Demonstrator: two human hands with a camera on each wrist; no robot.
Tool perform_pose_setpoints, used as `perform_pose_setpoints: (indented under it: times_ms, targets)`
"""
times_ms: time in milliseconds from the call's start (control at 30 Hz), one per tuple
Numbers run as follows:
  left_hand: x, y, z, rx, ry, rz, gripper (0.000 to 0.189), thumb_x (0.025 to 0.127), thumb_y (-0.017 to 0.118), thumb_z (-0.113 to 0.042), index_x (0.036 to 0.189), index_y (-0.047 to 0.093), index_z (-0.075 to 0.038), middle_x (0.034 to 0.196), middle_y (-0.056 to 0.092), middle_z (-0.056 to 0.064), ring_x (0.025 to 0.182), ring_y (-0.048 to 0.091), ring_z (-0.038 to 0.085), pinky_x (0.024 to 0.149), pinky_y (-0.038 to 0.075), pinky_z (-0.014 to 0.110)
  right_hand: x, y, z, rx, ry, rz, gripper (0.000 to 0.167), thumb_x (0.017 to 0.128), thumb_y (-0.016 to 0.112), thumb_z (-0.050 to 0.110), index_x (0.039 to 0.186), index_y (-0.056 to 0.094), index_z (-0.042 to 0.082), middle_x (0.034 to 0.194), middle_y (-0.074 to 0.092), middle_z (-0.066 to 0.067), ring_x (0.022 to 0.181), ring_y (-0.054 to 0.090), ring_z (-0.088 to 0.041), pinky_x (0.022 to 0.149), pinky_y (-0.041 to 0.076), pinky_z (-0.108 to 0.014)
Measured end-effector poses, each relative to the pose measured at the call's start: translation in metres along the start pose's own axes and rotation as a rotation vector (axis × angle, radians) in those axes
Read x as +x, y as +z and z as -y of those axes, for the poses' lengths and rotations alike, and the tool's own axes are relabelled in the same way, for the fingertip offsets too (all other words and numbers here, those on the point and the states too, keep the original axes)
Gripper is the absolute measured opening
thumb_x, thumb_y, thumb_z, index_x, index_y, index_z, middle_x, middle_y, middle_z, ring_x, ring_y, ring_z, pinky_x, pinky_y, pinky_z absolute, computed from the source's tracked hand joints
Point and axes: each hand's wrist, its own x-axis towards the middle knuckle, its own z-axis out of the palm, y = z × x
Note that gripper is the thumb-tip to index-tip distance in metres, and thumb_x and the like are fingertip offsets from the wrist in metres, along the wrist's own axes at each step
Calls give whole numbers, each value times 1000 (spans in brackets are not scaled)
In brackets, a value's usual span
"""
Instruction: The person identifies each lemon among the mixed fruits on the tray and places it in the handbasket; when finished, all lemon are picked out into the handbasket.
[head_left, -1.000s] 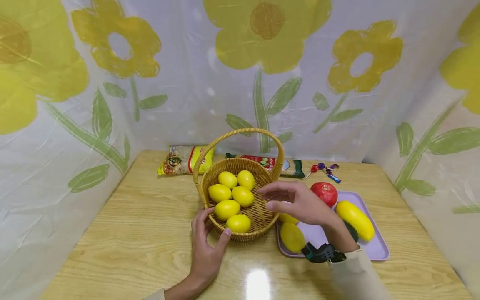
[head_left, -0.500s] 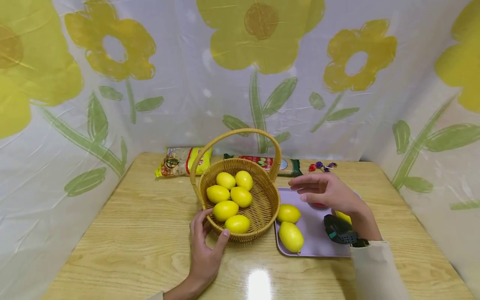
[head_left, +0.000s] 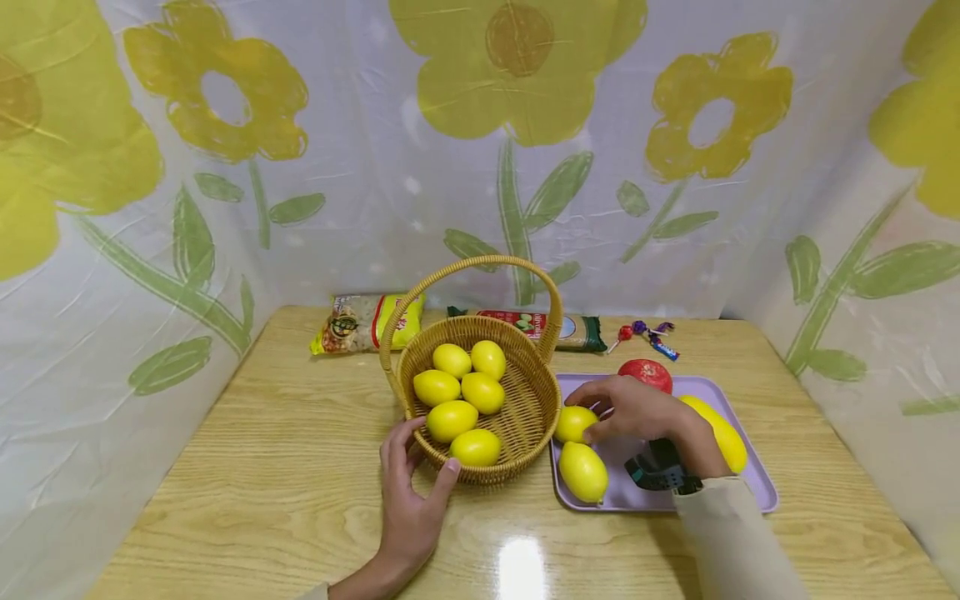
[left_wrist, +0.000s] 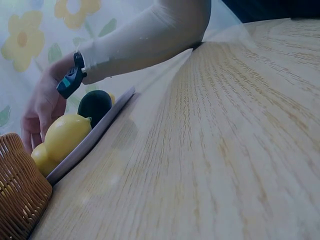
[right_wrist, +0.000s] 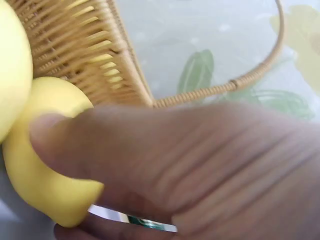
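Note:
My left hand (head_left: 412, 500) holds the near left side of a round wicker basket (head_left: 536, 358), thumb and fingers at its rim. Several lemons (head_left: 452, 421) lie in the basket. Over the purple tray (head_left: 765, 492), my right hand (head_left: 637, 408) grips a lemon (head_left: 574, 424) beside the basket. The right wrist view shows my thumb pressed on that lemon (right_wrist: 50, 185), with fingers at its far side. A second lemon (head_left: 583, 472) lies nearer on the tray. The left wrist view shows the basket (left_wrist: 20, 185) and the right hand (left_wrist: 42, 110), but not my left hand.
On the tray are a red pomegranate-like fruit (head_left: 647, 374), a long yellow fruit (head_left: 720, 433) and a dark green oval fruit (left_wrist: 95, 107). Behind the basket lie a yellow food bag (head_left: 367, 323) and a green-ended packet (head_left: 581, 332). Lollipops (head_left: 641, 332) lie at the back right.
My right hand has left the basket opening, swung right over the tray, then come down and taken hold of the farther lemon. The left hand stays at the basket.

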Motion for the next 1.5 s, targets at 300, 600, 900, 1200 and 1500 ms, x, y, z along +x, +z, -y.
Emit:
perform_pose_setpoints:
  times_ms: [300,600,900,1200,1500]
  targets:
    - [1,1,0,-11,15,0,68,98,78,-10,157,46,-4,162,38,19,151,43,37,120,41,19,-14,-14,21,-60,11,-310,41,92,88,19,131,76,14,118,78,-1,103,74,-20,92,65,-37]
    - [0,1,-2,-8,-8,0,69,98,78,-10,158,46,-4,163,38,18,151,42,39,120,41,19,14,11,47,-69,-110,-492,48,96,86,19,142,72,12,141,73,-8,117,75,-28,97,67,-44]
    - [0,1,-2,-1,-11,-1,69,97,79,-10,158,46,-4,163,37,19,150,42,40,120,42,22,7,13,53,-144,-82,-640,37,98,84,12,134,77,8,131,78,-10,113,76,-30,96,67,-50]
    - [1,1,-2,0,-9,5,70,97,79,-10,158,46,-5,164,36,20,152,42,39,120,41,22,-54,23,25,377,-125,-478,34,103,75,6,137,73,6,133,77,-8,121,76,-25,101,63,-27]
    - [0,1,-1,9,-4,4,68,98,78,-11,158,46,-7,164,37,21,151,42,36,119,41,20,-109,55,1,590,-243,-464,44,102,59,-17,145,60,-13,144,74,-9,128,75,-20,108,61,-29]
